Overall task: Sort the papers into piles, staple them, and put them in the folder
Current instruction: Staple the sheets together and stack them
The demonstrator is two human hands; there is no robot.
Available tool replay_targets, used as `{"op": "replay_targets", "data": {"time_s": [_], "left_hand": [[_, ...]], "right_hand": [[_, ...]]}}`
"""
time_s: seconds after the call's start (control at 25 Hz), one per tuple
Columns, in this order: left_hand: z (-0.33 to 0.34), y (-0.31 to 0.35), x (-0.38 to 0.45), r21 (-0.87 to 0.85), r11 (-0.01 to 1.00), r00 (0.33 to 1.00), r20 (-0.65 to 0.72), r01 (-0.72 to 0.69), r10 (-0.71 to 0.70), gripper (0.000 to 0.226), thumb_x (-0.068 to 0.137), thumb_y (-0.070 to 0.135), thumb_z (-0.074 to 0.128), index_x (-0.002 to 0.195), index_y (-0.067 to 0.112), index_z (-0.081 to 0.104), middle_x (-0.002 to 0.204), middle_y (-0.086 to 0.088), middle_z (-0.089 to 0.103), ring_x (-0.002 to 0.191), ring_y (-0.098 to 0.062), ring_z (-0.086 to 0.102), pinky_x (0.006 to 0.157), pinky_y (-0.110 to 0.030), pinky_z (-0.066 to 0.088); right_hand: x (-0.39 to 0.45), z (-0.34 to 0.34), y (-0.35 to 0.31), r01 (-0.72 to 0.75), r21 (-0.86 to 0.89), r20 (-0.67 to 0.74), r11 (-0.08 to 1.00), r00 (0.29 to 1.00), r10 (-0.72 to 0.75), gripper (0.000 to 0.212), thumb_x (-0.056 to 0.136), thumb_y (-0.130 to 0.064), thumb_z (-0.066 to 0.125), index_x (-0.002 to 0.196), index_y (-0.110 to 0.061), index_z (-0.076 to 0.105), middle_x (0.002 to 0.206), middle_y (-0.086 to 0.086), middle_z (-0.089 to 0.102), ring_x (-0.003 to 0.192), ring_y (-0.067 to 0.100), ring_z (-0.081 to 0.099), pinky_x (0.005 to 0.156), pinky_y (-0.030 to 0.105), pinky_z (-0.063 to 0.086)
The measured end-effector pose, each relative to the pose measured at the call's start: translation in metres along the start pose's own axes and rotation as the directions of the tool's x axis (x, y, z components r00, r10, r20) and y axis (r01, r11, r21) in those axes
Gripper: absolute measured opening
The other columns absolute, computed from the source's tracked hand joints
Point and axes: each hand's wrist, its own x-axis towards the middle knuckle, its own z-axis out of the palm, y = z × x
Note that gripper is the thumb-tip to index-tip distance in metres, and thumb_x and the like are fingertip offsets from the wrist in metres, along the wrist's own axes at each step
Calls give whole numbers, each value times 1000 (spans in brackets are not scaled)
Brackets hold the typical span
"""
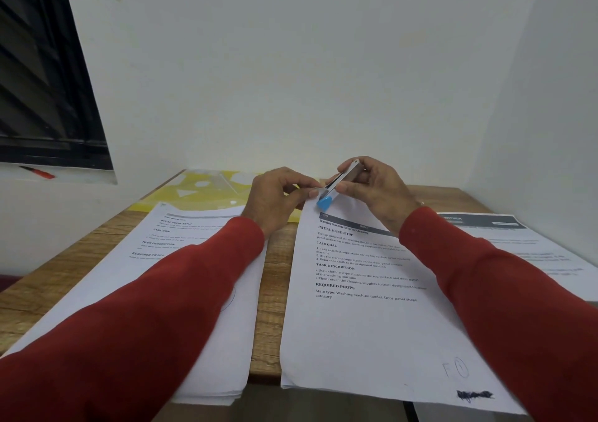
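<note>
Three piles of printed papers lie on the wooden table [273,279]: a left pile [168,260], a middle pile [356,318] and a right pile [530,253]. My right hand [372,185] grips a small metal stapler [339,182] with a blue end at the top left corner of the middle pile. My left hand [275,195] pinches that same corner next to the stapler's mouth. A yellow folder [200,192] lies at the back of the table, partly under the left pile.
White walls close in behind and to the right of the table. A dark window [42,75] is at the left, with a red pen [40,172] on its sill. The left and middle piles overhang the table's front edge.
</note>
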Motion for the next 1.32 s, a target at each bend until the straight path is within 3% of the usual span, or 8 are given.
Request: {"op": "replay_targets", "data": {"time_s": [0.28,0.48,0.64,0.76,0.88,1.0,1.12,1.32], "left_hand": [[3,2,-4,182,982,996,59,57,-69,32,75,45,83,103,32,72,103,11,67,79,-15,63,73,-26,53],[1,0,-2,184,982,998,49,36,-46,29,71,41,86,92,22,77,98,8,68,79,-13,60,75,-31,52],[5,3,-1,149,989,1000,13,-20,19,23,72,31,88,79,15,73,85,0,64,76,-5,57,65,-14,39],[8,4,-3,147,989,1000,27,-8,4,22,74,33,86,77,17,71,83,5,64,75,-2,58,63,-10,38],[6,3,-3,120,992,996,78,43,-53,18,76,35,84,88,31,71,92,9,70,78,-12,64,69,-24,52],[2,-1,-2,32,984,971,157,177,-180,41,76,23,86,111,31,68,97,-1,71,73,-15,67,65,-37,57],[0,-6,-2,-4,967,957,148,253,-250,40,80,12,81,116,24,67,96,-11,70,74,-20,68,65,-46,58],[0,-13,-2,-62,943,933,174,328,-314,19,86,4,74,96,19,67,93,-9,72,79,-23,70,64,-35,59]], "right_hand": [[1,0,-2,26,38,-40,999,999,-24,28,84,14,65,103,-4,57,100,23,71,91,26,70,88,31,56],[-1,3,-3,17,46,-19,999,1000,-17,28,83,13,66,103,-4,57,104,28,70,93,28,70,87,31,56],[2,1,-8,30,40,-43,999,999,-28,28,82,16,66,99,-5,58,80,9,73,77,17,72,75,23,55],[1,-1,-9,16,54,-28,998,1000,-14,26,84,13,66,103,-3,57,86,15,73,79,23,71,80,30,56],[-1,-3,-5,-22,99,-21,995,999,24,26,86,7,68,107,-3,57,103,28,70,88,29,70,89,37,56],[-1,-7,0,-63,219,-15,974,998,68,31,86,8,66,112,-4,54,110,29,69,93,31,71,91,34,56],[3,-22,2,-90,305,-148,948,979,141,31,84,3,71,108,-7,53,109,25,70,90,28,72,88,34,56],[7,-64,20,-170,165,-375,972,900,221,37,74,0,82,93,-12,54,99,21,63,84,30,69,87,38,59]]}}
